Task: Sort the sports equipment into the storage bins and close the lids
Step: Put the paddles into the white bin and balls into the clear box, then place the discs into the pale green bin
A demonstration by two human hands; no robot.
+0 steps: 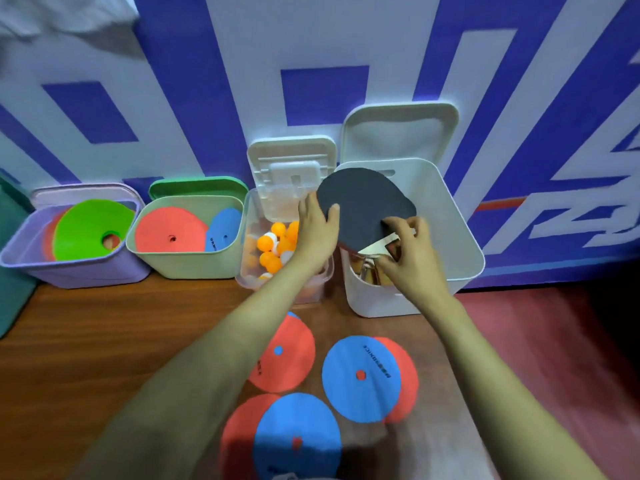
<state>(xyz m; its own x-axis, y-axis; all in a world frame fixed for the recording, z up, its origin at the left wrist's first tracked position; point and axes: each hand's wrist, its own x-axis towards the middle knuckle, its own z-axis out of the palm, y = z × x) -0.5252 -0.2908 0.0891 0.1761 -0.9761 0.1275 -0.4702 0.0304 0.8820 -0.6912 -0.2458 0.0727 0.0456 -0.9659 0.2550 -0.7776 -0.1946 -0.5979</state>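
A table-tennis paddle with a black face hangs over the white bin, blade up. My left hand grips the blade's left edge. My right hand pinches the paddle near its neck, just above other wooden paddle parts inside the bin. The white bin's lid stands open against the wall. Beside it a clear bin holds orange and white balls, its lid up.
A green bin with red and blue discs and a purple bin with a green disc stand at the left, lids open. Several red and blue flat discs lie on the wooden floor in front of me. A blue-and-white wall runs behind.
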